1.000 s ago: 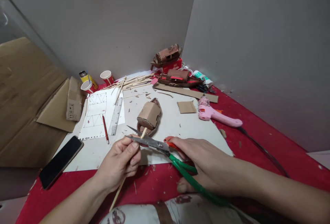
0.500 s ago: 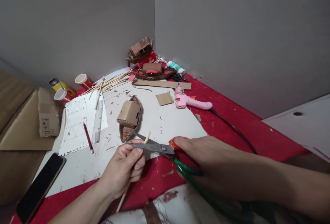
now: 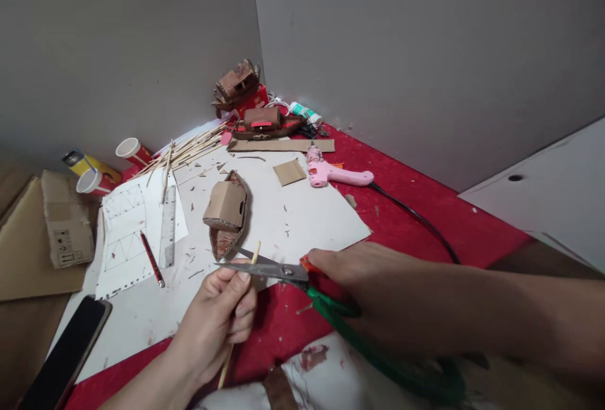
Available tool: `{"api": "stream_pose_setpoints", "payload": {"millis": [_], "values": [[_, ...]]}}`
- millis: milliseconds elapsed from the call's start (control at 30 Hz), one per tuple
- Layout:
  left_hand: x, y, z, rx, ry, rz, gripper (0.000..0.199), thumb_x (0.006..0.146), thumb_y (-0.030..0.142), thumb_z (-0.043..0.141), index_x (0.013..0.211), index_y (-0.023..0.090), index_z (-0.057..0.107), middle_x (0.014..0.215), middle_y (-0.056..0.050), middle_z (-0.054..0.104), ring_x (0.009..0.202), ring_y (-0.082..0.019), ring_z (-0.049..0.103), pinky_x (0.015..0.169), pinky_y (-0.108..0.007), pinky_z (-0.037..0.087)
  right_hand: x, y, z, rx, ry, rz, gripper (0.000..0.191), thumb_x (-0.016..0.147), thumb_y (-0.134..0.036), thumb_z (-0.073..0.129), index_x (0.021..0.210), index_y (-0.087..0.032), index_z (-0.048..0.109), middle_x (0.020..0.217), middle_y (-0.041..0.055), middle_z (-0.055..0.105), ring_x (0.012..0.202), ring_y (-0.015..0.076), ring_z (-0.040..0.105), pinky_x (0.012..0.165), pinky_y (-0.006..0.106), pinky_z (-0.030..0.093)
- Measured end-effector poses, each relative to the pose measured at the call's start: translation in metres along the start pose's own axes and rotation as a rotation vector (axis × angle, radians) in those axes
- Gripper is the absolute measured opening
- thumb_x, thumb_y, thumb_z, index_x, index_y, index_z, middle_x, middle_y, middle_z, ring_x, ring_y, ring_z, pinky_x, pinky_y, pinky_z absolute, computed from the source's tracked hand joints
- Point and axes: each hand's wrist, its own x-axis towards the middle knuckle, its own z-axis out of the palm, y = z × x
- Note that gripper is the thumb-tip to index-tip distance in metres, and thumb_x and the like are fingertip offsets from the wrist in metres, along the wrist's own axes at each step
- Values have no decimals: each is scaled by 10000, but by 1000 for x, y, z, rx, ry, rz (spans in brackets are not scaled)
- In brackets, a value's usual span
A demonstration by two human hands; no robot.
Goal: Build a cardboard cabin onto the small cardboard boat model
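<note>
My left hand (image 3: 222, 309) is closed around a thin wooden stick (image 3: 225, 366), whose upper tip pokes out above the fingers. In my right hand (image 3: 350, 278) are scissors (image 3: 283, 273) with orange and green handles. Their blades are parted, with the stick's upper end between them close to my left thumb. Just beyond the blade tips, a small cardboard boat (image 3: 227, 208) with a boxy brown cabin rests on white paper. Part of the scissor handles is hidden by my right hand.
A pink glue gun (image 3: 335, 170) with a black cord lies at right. Behind are finished boats (image 3: 262, 121), loose sticks (image 3: 198, 145) and paper cups (image 3: 132, 150). At left are a ruler (image 3: 167, 233), a red pencil (image 3: 152, 260), a phone (image 3: 66, 353) and a cardboard box (image 3: 28, 227).
The view has turned slightly, so everything sits further left. The scissor blades have closed a little around the stick; both hands keep their holds.
</note>
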Motion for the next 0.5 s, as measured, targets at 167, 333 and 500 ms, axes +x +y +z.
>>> {"api": "stream_pose_setpoints", "payload": {"millis": [167,333,500], "values": [[-38,6,-12,-38,93,95,424,702,464,829,734,191,507,470,121,327,392,-6,159,360,-102,198,16,-30,0,26,-62,-175,156,739,-271,569,872,-217,507,767,49,660,580,181,572,486,259,316],[-52,20,-40,-73,226,170,487,697,430,839,649,180,425,478,118,338,392,1,139,345,-96,191,58,-69,-9,47,-124,-181,215,724,-339,571,895,-213,545,846,75,679,661,197,600,542,271,395],[-48,23,-69,-123,232,106,457,703,422,835,687,189,441,494,111,385,390,-1,124,334,-98,155,83,-91,-8,22,-196,-51,196,762,-373,540,861,-211,589,776,55,681,588,173,574,497,270,409]]}}
